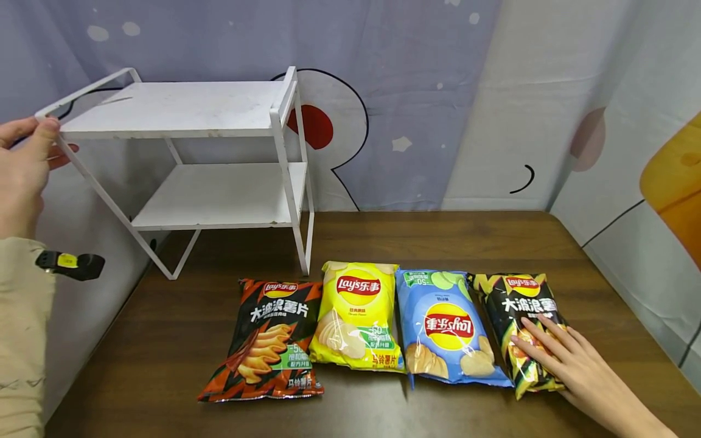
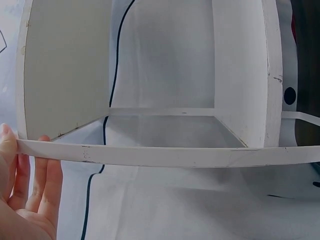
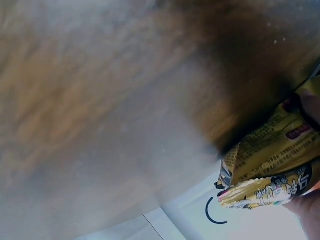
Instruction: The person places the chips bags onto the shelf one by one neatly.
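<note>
At the far left my left hand pinches the front left corner of a white two-tier shelf rack. The left wrist view shows the thumb and fingers at one end of the rack's side bar. My right hand holds a black and yellow bag of chips, its fingers lying across the front. In the right wrist view the bag's yellow back shows, with the thumb against it. Left of it lie a blue chip bag, a yellow one and a black and orange one.
The four-sided brown wooden table carries the rack and the row of bags. The rack stands at the back left, close to a printed curtain. Another stretch of printed cloth hangs along the right side.
</note>
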`<control>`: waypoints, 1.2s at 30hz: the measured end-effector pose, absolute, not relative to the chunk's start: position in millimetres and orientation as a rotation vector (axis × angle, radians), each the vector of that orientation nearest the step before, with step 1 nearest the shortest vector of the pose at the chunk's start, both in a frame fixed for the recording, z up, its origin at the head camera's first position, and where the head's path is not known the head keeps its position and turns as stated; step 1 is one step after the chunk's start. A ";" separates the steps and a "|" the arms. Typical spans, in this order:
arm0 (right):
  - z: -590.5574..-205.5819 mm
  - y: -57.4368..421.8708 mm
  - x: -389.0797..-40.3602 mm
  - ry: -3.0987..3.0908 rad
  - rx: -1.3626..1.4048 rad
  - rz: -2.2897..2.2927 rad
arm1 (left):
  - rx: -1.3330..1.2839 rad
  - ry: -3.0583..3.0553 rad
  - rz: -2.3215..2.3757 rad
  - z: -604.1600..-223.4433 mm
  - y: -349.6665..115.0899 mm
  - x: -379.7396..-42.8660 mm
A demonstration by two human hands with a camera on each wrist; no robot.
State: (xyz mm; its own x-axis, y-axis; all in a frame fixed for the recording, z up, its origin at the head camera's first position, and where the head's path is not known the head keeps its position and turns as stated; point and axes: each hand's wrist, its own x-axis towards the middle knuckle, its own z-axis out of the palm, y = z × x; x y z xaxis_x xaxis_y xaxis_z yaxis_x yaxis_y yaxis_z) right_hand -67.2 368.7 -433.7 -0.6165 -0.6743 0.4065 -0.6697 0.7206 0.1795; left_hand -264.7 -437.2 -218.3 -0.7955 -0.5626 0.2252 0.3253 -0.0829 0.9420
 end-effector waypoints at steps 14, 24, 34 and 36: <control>-426.8 366.5 -68.5 -2.365 1.002 0.009 | 0.388 -1.696 -1.823 -203.2 -403.1 -242.0; -414.3 368.3 -71.5 -2.318 1.012 0.051 | 0.403 -1.744 -1.755 -203.6 -398.7 -242.5; -397.6 364.5 -75.0 -2.332 0.994 0.025 | 0.382 -1.724 -1.790 -205.9 -404.2 -247.8; -393.3 363.9 -78.3 -2.300 1.007 0.021 | 0.382 -1.728 -1.798 -204.5 -402.8 -246.8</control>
